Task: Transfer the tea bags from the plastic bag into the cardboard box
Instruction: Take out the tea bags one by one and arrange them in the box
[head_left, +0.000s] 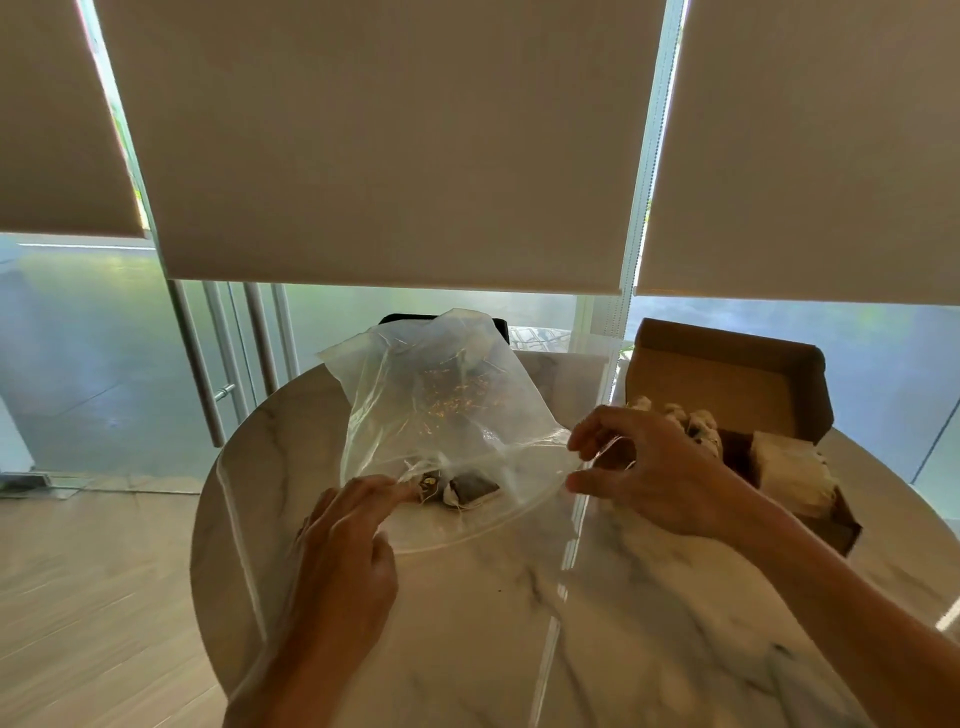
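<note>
Holding the mouth of a clear plastic bag (441, 410) open with both hands over the middle of a round marble table (519, 623). Pinching the right side of the bag's rim with the right hand (644, 467), thumb and fingers curled onto the plastic. Reaching into the opening with the left hand (348, 540), index finger stretched toward the contents, other fingers loosely bent; gripping the near rim or merely resting on it, impossible to tell. Lying near the bag's mouth, two dark tea bags (460, 488) with pale strings, just beyond the left fingertip. Clinging higher inside the plastic, loose tea crumbs. Standing puffed up and crumpled, the closed end of the bag pointing toward the far edge of the table. Sitting near the right edge of the table, an open cardboard box (737, 384) with its lid flap raised at the back. Resting inside the box, a heap of pale tea bags (789, 473), partly hidden behind the right hand. Hanging behind the table, beige roller blinds (389, 140) over tall windows.
</note>
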